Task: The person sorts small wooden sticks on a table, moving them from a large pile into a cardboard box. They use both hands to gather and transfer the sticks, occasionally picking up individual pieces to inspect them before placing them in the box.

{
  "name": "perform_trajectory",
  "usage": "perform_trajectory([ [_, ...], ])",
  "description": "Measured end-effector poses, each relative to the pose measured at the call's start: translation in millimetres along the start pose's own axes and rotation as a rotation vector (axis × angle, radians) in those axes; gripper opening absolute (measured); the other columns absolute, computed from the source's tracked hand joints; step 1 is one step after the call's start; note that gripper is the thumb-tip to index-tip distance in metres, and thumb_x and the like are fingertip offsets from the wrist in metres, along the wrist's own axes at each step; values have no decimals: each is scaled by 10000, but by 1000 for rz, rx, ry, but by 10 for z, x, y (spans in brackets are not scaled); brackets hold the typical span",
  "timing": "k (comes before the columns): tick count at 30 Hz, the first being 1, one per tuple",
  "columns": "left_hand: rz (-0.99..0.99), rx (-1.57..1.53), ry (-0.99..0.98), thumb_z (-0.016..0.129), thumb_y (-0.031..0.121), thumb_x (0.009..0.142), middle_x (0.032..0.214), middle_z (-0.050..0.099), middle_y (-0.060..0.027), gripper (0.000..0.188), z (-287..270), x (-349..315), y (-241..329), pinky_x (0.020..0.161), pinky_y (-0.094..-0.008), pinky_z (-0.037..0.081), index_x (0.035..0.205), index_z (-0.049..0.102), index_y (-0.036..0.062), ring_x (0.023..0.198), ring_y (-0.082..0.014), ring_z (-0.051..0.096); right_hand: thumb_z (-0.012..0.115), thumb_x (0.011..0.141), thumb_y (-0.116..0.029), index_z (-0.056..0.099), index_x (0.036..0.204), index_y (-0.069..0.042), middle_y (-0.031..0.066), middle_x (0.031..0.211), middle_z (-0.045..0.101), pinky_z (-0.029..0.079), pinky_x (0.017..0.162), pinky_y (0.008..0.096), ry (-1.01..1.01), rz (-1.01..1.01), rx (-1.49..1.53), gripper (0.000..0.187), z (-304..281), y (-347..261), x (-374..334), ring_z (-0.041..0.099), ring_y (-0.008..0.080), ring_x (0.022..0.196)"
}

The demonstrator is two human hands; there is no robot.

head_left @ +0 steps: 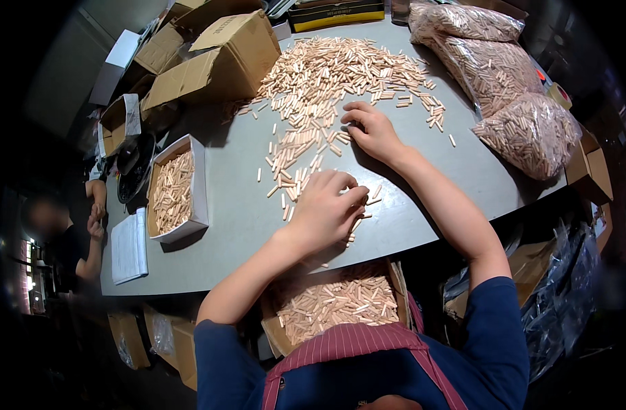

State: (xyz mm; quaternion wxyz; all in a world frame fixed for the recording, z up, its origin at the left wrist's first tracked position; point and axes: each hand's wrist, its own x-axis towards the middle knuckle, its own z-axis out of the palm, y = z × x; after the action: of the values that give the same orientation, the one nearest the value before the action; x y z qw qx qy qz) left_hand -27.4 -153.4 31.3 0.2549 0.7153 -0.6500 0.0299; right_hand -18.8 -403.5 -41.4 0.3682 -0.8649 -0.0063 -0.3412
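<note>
Small pale wooden dowels [340, 65] lie in a wide heap at the far side of the grey table, trailing toward its near edge. My left hand [327, 208] is low over the near end of this trail, fingers curled inward and close to the thumb. Whatever lies between them is hidden by the hand, though loose dowels show around and beneath it. Farther off, my right hand [374, 133] rests at the right side of the trail, its bent fingers apart from the thumb beside some dowels. Below the table edge, against my apron, an open cardboard box [403, 301] contains many dowels.
Clear plastic bags [532, 130] full of dowels line the table's right side. On the left stand a white box [198, 188] of dowels, a paper pad [128, 249] and cardboard boxes [248, 51]. Another person [80, 232] sits beyond the left edge.
</note>
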Motion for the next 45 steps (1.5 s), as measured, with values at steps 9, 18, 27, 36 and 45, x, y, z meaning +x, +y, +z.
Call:
perform_trajectory([
  [9,-65,-48,5,725,66,862,997,656,-96,82,93,-69,-110,909,-434,467,932,681,70,1006,-322,588,654,890,-37,724,1053,-26,150,1302,681,555,980,411,-27,-70,-60,178,26,-5,-6,677,366,1153],
  [18,-199,-147,250,710,69,856,853,689,-105,87,-47,-216,-160,773,-412,540,909,651,32,815,-293,670,617,884,-32,720,1135,-18,161,1301,684,541,1000,444,-13,28,6,271,-17,-59,8,663,384,1174],
  [27,-673,-690,424,656,19,913,858,641,5,72,-489,-987,-465,746,-241,501,936,588,24,811,-74,628,634,889,-27,717,1116,-24,138,1281,688,552,963,420,-33,-21,-27,242,5,-26,1,676,364,1142],
  [36,-841,-844,427,645,-19,937,926,673,-12,65,-527,-1477,-472,798,-232,522,989,629,17,864,-76,659,656,886,-24,713,1123,-14,144,1292,686,553,975,408,-57,3,-40,245,-18,-7,3,677,358,1150],
  [45,-804,-583,260,648,4,929,900,721,-17,51,-506,-1449,-401,776,-263,526,952,693,-1,843,-85,663,665,900,-40,712,1115,-22,136,1288,685,546,985,409,-78,-36,-62,221,-68,18,2,672,349,1163],
])
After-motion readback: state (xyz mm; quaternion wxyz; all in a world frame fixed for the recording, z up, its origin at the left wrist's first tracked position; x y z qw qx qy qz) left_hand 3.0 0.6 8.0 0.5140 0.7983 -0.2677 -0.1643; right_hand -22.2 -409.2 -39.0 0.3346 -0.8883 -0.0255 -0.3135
